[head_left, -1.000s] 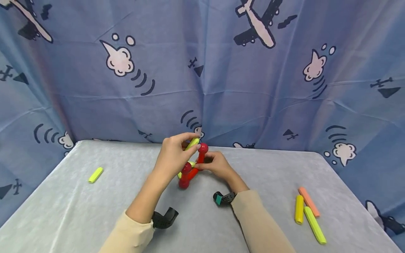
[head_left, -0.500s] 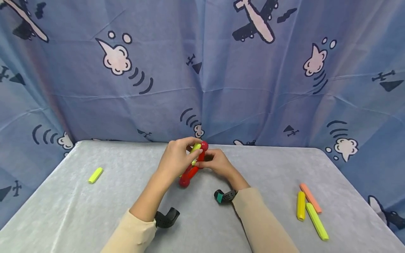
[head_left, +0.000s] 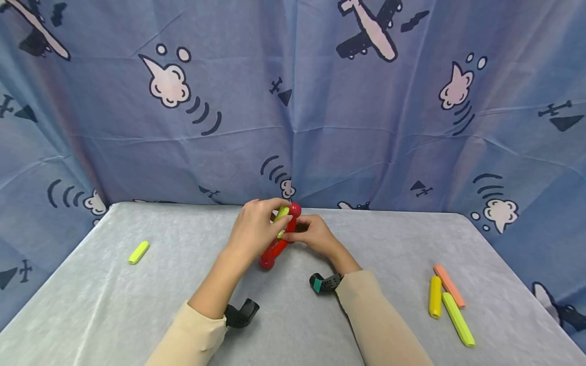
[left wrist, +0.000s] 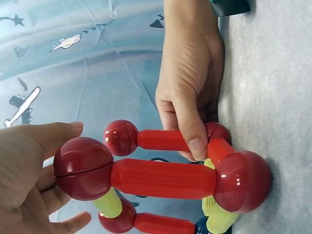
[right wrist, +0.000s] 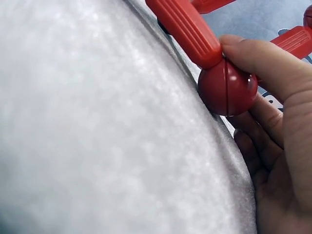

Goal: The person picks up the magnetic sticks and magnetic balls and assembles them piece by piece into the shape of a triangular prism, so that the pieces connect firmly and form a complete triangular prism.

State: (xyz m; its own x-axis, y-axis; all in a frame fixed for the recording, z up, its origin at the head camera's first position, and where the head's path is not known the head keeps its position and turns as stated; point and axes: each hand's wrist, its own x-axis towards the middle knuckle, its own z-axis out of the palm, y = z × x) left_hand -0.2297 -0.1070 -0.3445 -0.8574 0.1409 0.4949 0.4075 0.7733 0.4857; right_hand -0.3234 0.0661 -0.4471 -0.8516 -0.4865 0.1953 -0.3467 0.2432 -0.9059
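Observation:
A frame of magnetic building rods and balls (head_left: 277, 247) stands mid-table, with red rods (left wrist: 163, 179), red balls (left wrist: 243, 181), short yellow-green rods (left wrist: 108, 203) and a partly hidden dark blue ball (left wrist: 202, 226). My left hand (head_left: 256, 230) pinches a yellow-green rod (head_left: 281, 213) at the top of the frame, right beside the upper red ball (head_left: 295, 209). From the right, my right hand (head_left: 316, 236) grips the foot of an upright red rod. In the right wrist view its thumb (right wrist: 253, 53) presses where a lower red ball (right wrist: 227, 87) meets a rod.
On the right lie a yellow rod (head_left: 435, 297), an orange rod (head_left: 449, 286) and a longer yellow-green rod (head_left: 459, 320). One short yellow-green rod (head_left: 139, 252) lies at the left. A blue printed curtain (head_left: 238, 101) hangs behind the white-covered table (head_left: 183, 284).
My left hand has brought the yellow-green rod slightly right and down, up against the frame's upper red ball. My right hand keeps its hold at the base.

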